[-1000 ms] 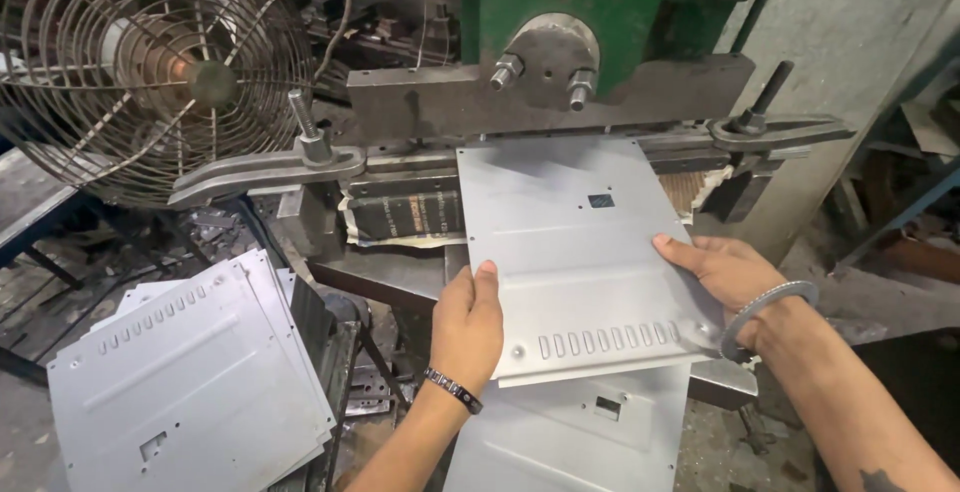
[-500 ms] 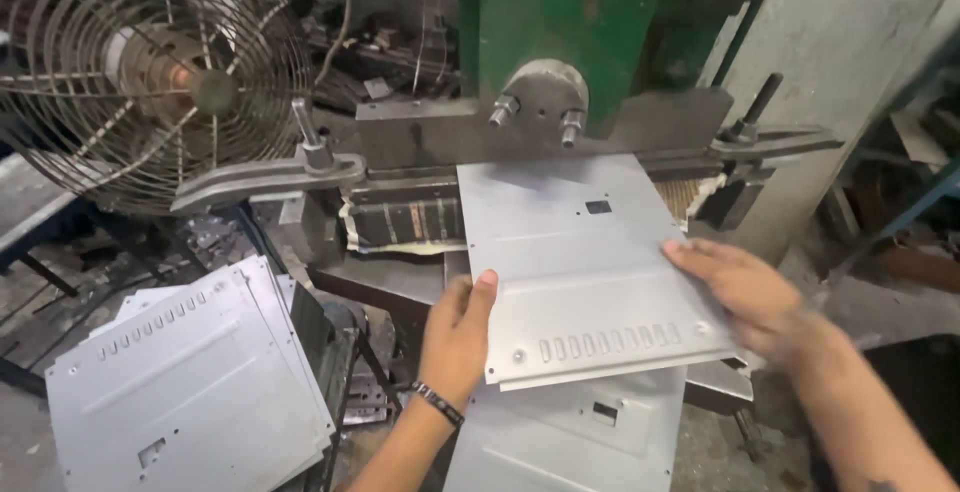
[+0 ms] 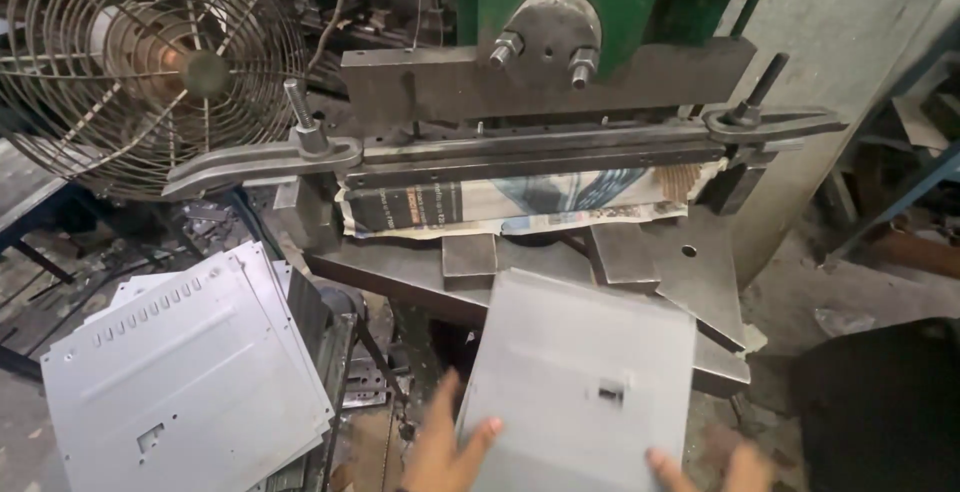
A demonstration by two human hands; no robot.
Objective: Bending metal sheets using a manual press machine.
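Bottom centre: blurred flat grey sheet-metal panel [image 3: 585, 382], left hand [image 3: 445, 452] fingers spread against its left edge, right hand [image 3: 725, 467] grasping lower right edge.

Sheet-metal panel [image 3: 585, 372] under my left hand [image 3: 447, 449] and right hand [image 3: 722, 469]: matt grey, smooth. Press bar [image 3: 540, 147] is dark, rough steel; printed paper [image 3: 520, 204] is wedged beneath it. Stacked panels [image 3: 185, 372] have the same matt finish.

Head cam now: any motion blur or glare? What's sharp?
Head view: the grey metal sheet and both hands, left hand and right hand, are smeared by motion blur at the bottom edge; the press bar and the wire fan guard are sharp; light is flat and dim, with no strong glare.
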